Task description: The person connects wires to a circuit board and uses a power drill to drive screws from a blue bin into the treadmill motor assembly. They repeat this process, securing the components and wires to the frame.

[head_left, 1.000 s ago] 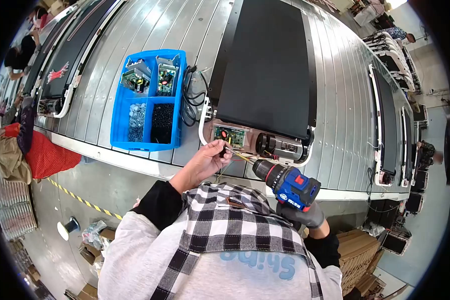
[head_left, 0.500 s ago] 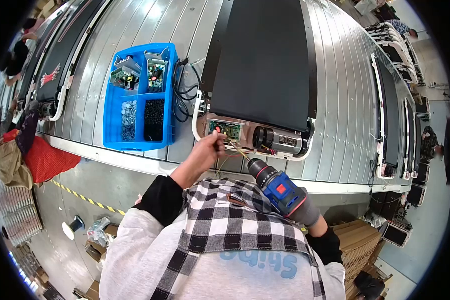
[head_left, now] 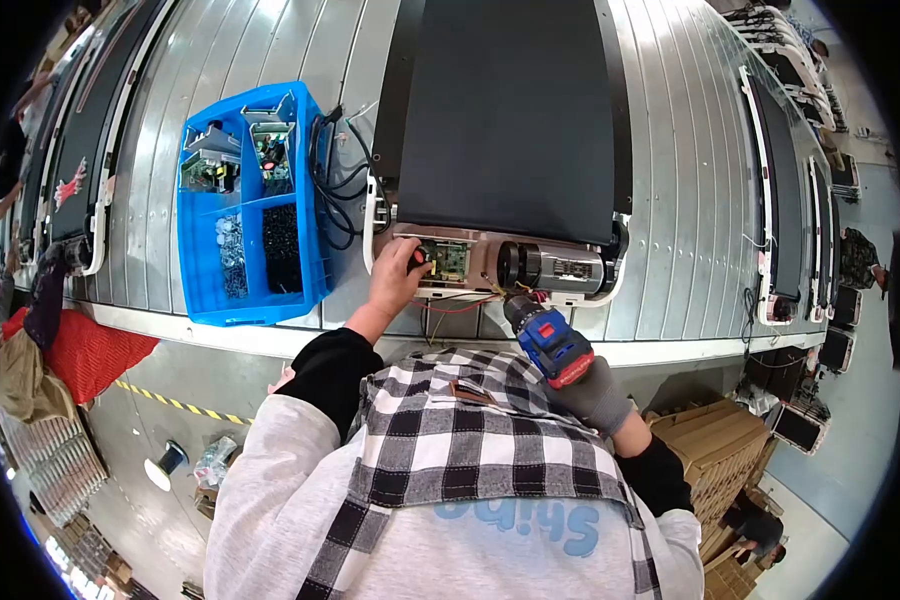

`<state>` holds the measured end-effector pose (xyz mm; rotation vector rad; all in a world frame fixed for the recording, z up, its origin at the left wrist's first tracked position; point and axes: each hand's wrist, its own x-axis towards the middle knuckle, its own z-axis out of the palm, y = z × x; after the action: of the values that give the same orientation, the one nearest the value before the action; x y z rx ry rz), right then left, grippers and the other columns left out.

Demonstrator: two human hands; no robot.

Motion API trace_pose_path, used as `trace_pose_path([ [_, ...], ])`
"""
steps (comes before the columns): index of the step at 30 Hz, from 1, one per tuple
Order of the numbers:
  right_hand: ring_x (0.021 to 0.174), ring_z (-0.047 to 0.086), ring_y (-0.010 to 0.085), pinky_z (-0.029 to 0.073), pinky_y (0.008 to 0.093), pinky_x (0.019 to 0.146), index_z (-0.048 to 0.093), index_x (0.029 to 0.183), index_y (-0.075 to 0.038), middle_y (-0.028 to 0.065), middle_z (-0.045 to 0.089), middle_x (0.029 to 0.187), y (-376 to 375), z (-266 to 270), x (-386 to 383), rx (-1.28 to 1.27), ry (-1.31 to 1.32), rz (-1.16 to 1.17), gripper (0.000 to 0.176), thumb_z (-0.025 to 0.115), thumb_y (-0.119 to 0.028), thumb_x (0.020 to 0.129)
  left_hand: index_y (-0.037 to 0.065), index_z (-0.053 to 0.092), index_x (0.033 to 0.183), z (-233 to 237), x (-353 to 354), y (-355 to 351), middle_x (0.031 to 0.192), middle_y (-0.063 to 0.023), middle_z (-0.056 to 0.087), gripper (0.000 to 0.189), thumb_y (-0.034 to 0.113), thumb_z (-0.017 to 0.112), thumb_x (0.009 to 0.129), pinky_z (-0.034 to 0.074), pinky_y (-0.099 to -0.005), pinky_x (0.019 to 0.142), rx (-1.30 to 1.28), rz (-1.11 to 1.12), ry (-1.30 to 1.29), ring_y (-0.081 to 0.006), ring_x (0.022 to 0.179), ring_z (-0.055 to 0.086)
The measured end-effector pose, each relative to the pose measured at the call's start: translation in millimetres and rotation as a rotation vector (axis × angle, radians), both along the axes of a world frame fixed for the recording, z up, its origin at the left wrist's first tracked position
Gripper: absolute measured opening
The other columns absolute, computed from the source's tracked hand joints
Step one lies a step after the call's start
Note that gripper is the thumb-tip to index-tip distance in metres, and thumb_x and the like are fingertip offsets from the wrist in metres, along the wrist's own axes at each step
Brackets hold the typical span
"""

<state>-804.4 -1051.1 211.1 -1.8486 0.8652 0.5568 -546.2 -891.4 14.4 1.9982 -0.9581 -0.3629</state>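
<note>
At board's [head_left: 451,262] nine o'clock: left hand [head_left: 394,280], fingers curled narrow over its edge; any hold unclear.
Drill [head_left: 552,345]: gripped by right hand [head_left: 596,396], at board's four o'clock.
Motor [head_left: 568,270]: board's three o'clock.

Single wide, round-edged head-worn view from above the wearer's chest, forward and steeply down over the nearby bench [head_left: 370,322].

The bare left hand [head_left: 395,277] is ahead and to the left of the blue drill [head_left: 550,345], fingers bent. The right hand [head_left: 592,393], in a gray glove [head_left: 606,408], curls around the drill.
</note>
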Motion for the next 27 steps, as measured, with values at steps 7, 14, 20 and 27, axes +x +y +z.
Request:
trace_pose_path([
  [7,0.083,0.064,0.0297,0.051,0.0351,0.074,0.063,0.097,-0.007,0.0147,0.067,0.087,-10.2,-15.6,12.5,-0.022,0.130,0.107,0.044,0.073,-0.035,0.065,0.004,0.053,0.097,0.2,1.3,-2.0,0.078,-0.0096,0.054,0.038,0.004,0.072,0.064,0.044,-0.0391,0.067,-0.028,-0.018,-0.044,-0.0305,0.077,0.053],
  [14,0.082,0.064,0.0324,0.051,0.0371,0.074,0.063,0.099,-0.008,0.0153,0.066,0.085,-10.8,-25.0,30.4,-0.032,0.188,0.170,0.046,0.071,-0.039,0.065,0.005,0.052,0.097,2.0,1.3,-2.2,0.077,-0.0095,0.054,0.038,0.004,0.071,0.064,0.044,-0.0394,0.067,-0.018,-0.028,-0.024,-0.0311,0.076,0.053],
  [20,0.082,0.063,0.0340,0.050,0.0393,0.074,0.060,0.101,-0.009,0.0163,0.065,0.087,-14.8,-14.6,58.7,-0.063,0.272,0.277,0.049,0.067,-0.044,0.068,0.005,0.051,0.097,1.5,1.1,-1.9,0.076,-0.0093,0.052,0.039,0.003,0.070,0.064,0.043,-0.0395,0.067,-0.004,-0.033,-0.010,-0.0306,0.075,0.052],
  [27,0.080,0.062,0.0346,0.049,0.0413,0.072,0.059,0.095,-0.008,0.0176,0.064,0.082,-14.3,2.3,93.9,-0.146,0.371,0.500,0.047,0.066,-0.046,0.069,0.004,0.051,0.097,4.5,-1.6,-4.8,0.077,-0.0093,0.051,0.038,0.002,0.070,0.064,0.042,-0.0394,0.067,-0.008,-0.014,0.004,-0.0306,0.075,0.051],
])
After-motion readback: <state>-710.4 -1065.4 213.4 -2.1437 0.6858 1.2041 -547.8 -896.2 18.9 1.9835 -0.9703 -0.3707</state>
